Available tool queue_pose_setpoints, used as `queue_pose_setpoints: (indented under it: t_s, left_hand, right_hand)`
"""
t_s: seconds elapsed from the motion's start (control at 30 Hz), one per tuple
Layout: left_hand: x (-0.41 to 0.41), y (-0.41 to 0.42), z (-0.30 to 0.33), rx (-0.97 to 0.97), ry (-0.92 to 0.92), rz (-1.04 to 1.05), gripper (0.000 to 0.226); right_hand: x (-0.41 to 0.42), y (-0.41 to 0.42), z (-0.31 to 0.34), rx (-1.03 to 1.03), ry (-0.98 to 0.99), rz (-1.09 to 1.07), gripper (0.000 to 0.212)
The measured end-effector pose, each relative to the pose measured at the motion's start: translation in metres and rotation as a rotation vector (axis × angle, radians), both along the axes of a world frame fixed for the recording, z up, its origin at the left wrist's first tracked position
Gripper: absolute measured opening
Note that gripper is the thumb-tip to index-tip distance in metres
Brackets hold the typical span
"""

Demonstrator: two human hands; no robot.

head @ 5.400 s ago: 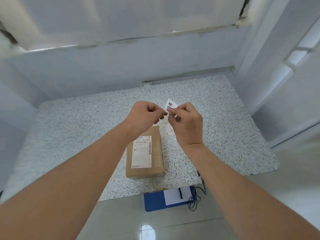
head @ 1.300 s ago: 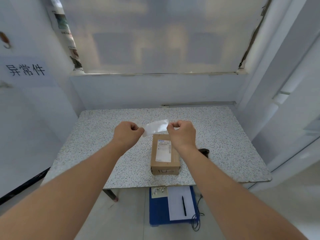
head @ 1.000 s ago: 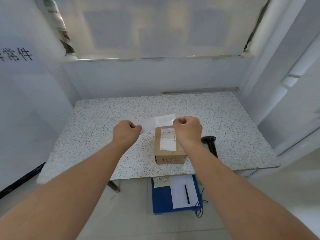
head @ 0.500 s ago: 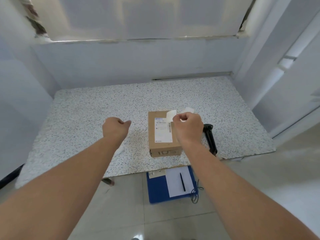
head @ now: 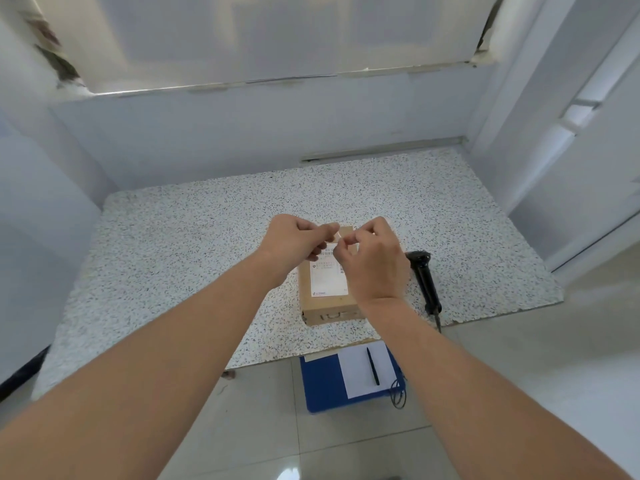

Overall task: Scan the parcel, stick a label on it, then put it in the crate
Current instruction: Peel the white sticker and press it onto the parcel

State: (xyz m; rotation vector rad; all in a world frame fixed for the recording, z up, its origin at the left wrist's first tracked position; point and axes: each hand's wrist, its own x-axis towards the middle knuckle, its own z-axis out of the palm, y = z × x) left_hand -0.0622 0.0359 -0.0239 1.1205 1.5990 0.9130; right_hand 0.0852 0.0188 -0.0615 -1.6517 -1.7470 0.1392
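Observation:
A brown cardboard parcel (head: pixel 329 304) with a white shipping label on top lies near the front edge of the speckled table (head: pixel 180 258). My left hand (head: pixel 294 240) and my right hand (head: pixel 375 263) meet just above the parcel's far end. Their fingertips pinch a small pale label (head: pixel 343 233), which is mostly hidden by my fingers. My right hand covers the parcel's right side. A blue crate (head: pixel 320 386) stands on the floor under the table's front edge, with a white sheet and a pen on top.
A black handheld scanner (head: pixel 425 280) lies on the table right of the parcel, its cable hanging over the edge towards the crate. Walls close the table in at the back, left and right. Pale floor tiles run in front.
My left hand has moved right from an apart position and joined the right hand at the label over the parcel. Earlier the label was stretched between both hands.

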Motion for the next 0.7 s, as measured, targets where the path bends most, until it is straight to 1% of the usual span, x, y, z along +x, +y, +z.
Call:
queue_pose_setpoints:
  t_s: [0.1, 0.27, 0.37, 0.47, 0.53, 0.6, 0.7]
  left_hand:
    - [0.001, 0.005, -0.003, -0.026, -0.001, 0.009, 0.025]
    - [0.001, 0.011, -0.006, -0.059, 0.010, 0.041, 0.013]
    - [-0.002, 0.017, -0.007, -0.060, 0.041, 0.049, 0.011]
    - [-0.005, 0.022, -0.011, -0.056, 0.087, 0.049, 0.015]
    - [-0.008, 0.026, -0.014, -0.051, 0.096, 0.055, 0.017]
    - [-0.011, 0.027, -0.018, -0.056, 0.093, 0.046, 0.018]
    - [-0.015, 0.028, -0.021, -0.058, 0.108, -0.012, 0.017]
  right_hand:
    - [0.000, 0.004, -0.002, 0.048, -0.038, 0.024, 0.018]
    - [-0.001, 0.012, -0.005, 0.094, -0.099, 0.077, 0.018]
    - [0.001, 0.016, -0.009, 0.093, -0.072, 0.141, 0.017]
    - [0.006, 0.020, -0.018, 0.040, 0.025, 0.247, 0.022]
    - [0.010, 0.025, -0.024, 0.002, 0.124, 0.247, 0.028]
    - [0.013, 0.031, -0.025, -0.079, 0.231, 0.167, 0.030]
    - [0.018, 0.045, -0.027, -0.358, 0.423, 0.008, 0.028]
